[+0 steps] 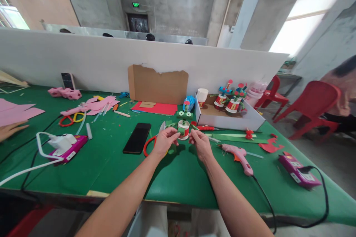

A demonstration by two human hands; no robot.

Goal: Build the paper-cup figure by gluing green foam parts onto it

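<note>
Between my two hands, a small figure made from a red and white paper cup (183, 132) stands upright, with a green head piece (185, 114) bearing two white round eyes and green coiled arms at its sides. My left hand (167, 140) is closed at the cup's left side, thumb and fingers pinched together by the left coiled arm. On the cup's right side, my right hand (200, 142) is pinched near the end of the other coiled arm. What lies between the fingertips of each hand is too small to make out.
A black phone (137, 138) and red-handled scissors (148, 146) lie left; a pink glue gun (239, 156) and purple power strip (299, 170) lie right. Behind stands a white box (230, 117) with similar figures. Another person's hand (12, 129) rests at the far left.
</note>
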